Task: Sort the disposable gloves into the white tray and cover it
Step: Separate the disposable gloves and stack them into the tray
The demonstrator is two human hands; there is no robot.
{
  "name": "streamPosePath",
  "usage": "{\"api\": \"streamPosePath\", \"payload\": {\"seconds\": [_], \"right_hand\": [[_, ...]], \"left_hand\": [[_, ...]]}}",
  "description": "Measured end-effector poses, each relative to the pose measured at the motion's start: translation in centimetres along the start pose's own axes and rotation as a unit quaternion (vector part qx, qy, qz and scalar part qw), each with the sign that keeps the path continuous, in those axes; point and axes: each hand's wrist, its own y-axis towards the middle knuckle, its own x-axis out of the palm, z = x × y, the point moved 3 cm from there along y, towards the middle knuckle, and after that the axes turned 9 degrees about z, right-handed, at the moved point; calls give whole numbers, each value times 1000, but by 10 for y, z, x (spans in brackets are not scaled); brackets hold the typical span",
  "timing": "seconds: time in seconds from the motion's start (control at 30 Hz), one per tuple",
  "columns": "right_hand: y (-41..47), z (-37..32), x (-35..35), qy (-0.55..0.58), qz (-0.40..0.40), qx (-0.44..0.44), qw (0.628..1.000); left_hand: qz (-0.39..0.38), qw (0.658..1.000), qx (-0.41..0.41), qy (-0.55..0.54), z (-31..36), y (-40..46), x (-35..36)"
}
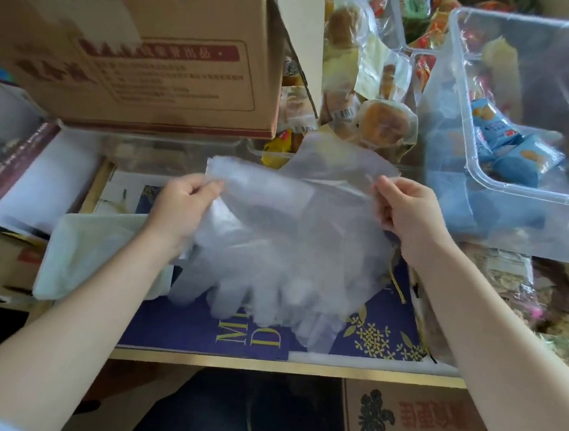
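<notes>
Holding, both hands: one bunch of clear gloves (pixel 284 236), cuff edge up, fingers hanging down toward the person.

Left hand (pixel 182 206): fingers curled, pinching the bunch's left cuff corner.
Right hand (pixel 403 212): fingers and thumb pinching the right cuff corner, film stretched between the two hands.
Gloves: raised over a purple box (pixel 380 323); the lowest fingertips seem to brush or hang just above it, cannot tell which. Long axis runs from cuffs, far side, to fingertips, near side.
Tray (pixel 77 252): white, lying to the left of the bunch, under and beside the left forearm, partly hidden by it. No gloves can be made out in it.
Cover: not identified among what is in view.

Judgement: gloves not yet placed. The tray lies leftward of the grip and lower; the left hand is the nearer one, so the carry would likely lead from that side.
</notes>
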Motion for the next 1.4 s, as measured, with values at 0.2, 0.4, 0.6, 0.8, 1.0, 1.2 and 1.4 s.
{"api": "streamPosePath", "payload": {"seconds": [0.2,0.4,0.6,0.8,1.0,1.2,1.4], "right_hand": [[-32,-30,2,-40,174,-197,964],[-65,-36,43,-112,69,-219,967],[-95,-20,93,-287,-110,-159,938],[-97,-11,91,-163,-74,-184,966],[-93,-3,83,-116,-3,-253,961],[-104,12,97,-77,-149,-232,958],[-107,15,89,-92,-209,-261,938]], "left_hand": [[119,970,-163,-134,-2,12,-4],[113,971,-148,-150,12,-12,19],[77,984,-71,-141,24,-52,46],[64,986,-47,-149,18,-65,47],[53,988,-44,-140,12,-64,40],[-55,939,-175,-292,8,-71,48],[-145,939,-110,-291,5,-72,38]]}}
